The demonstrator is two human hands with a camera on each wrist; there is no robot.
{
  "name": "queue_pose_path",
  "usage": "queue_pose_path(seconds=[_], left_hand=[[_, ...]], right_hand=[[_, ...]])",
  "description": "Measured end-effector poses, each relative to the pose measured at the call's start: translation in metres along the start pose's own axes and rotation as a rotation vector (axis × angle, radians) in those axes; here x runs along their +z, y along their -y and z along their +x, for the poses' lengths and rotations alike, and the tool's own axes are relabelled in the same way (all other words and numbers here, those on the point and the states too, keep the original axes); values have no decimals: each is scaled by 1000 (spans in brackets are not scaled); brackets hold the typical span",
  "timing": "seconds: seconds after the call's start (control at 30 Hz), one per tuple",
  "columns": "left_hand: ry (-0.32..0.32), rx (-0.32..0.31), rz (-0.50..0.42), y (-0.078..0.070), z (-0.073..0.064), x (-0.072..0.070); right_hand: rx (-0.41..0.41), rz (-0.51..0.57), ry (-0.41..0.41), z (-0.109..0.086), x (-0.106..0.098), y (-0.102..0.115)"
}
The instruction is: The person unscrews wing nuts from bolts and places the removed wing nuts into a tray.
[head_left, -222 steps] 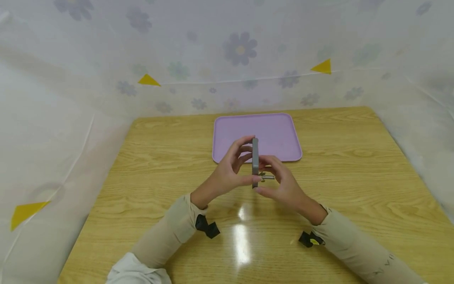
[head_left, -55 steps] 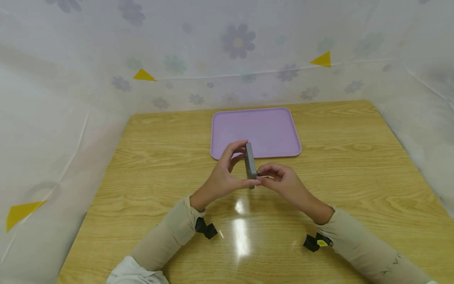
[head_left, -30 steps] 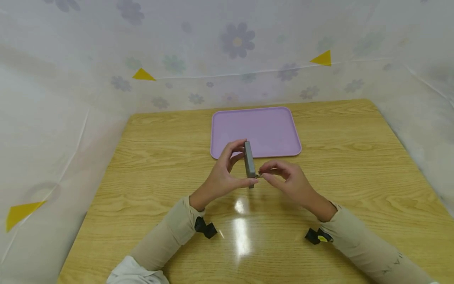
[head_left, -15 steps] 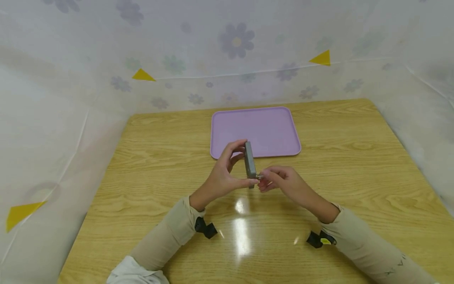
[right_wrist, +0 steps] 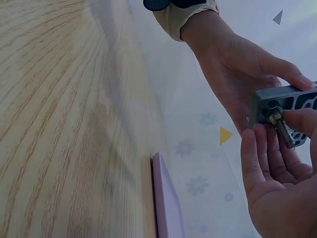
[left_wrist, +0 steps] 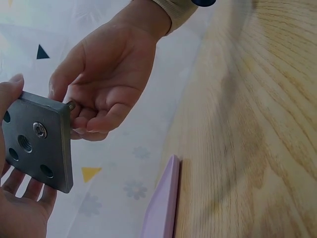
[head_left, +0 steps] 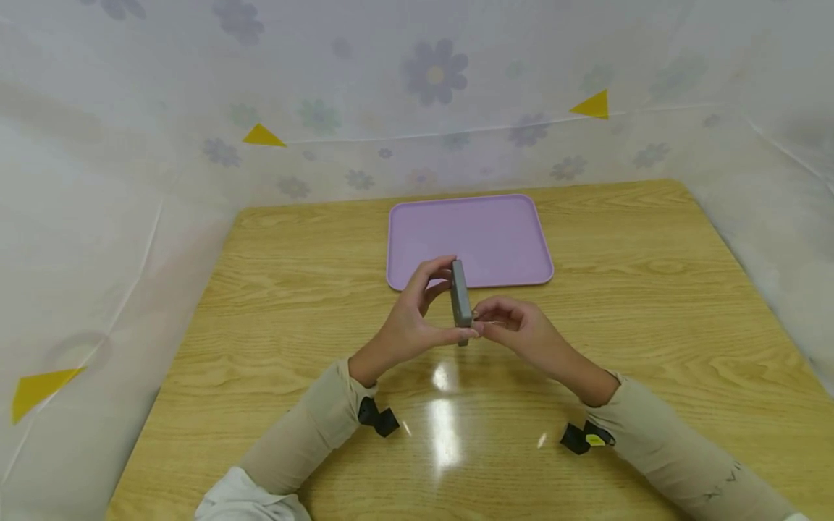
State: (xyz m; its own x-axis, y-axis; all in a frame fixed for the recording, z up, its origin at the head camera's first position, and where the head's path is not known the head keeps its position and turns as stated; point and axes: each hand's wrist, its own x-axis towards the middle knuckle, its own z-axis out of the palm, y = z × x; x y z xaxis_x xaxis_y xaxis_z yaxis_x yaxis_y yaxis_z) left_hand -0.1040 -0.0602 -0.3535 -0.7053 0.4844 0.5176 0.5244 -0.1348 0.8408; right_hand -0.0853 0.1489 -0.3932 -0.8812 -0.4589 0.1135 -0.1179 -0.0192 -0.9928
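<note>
My left hand [head_left: 409, 318] holds a thick grey plate [head_left: 460, 293] on edge above the table, thumb at its near end and fingers at its far end. The left wrist view shows several holes in the plate's face, with a round socket bolt head [left_wrist: 40, 130] in one. On the ribbed other side, in the right wrist view, a threaded bolt shank [right_wrist: 285, 134] sticks out with a metal nut [right_wrist: 275, 117], seemingly a wing nut, close to the plate. My right hand [head_left: 531, 340] pinches around this nut with thumb and fingers, partly hiding it in the head view.
A light purple tray [head_left: 472, 235] lies at the back of the wood-grain table [head_left: 313, 289], behind the hands. Flower-patterned white sheeting [head_left: 355, 87] with yellow triangles stands around the table's back and sides.
Earlier, the right fingers spread wide around the plate and bolt; later they draw in to the nut. They reposition over the last second and now sit closer to the plate. The left hand holds steady.
</note>
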Motion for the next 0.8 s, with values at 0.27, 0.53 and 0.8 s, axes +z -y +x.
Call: queue_pose_path(seconds=[0.27,0.53,0.8], left_hand=[[-4,8,-8,1,1,0],[9,20,-9,2,0,-1],[-1,3,-20,2,-1,-2]], right_hand=[[-153,22,29,2,1,-3],[-282,-75,28,3,2,-4],[-244,-152,8,1,1,-1]])
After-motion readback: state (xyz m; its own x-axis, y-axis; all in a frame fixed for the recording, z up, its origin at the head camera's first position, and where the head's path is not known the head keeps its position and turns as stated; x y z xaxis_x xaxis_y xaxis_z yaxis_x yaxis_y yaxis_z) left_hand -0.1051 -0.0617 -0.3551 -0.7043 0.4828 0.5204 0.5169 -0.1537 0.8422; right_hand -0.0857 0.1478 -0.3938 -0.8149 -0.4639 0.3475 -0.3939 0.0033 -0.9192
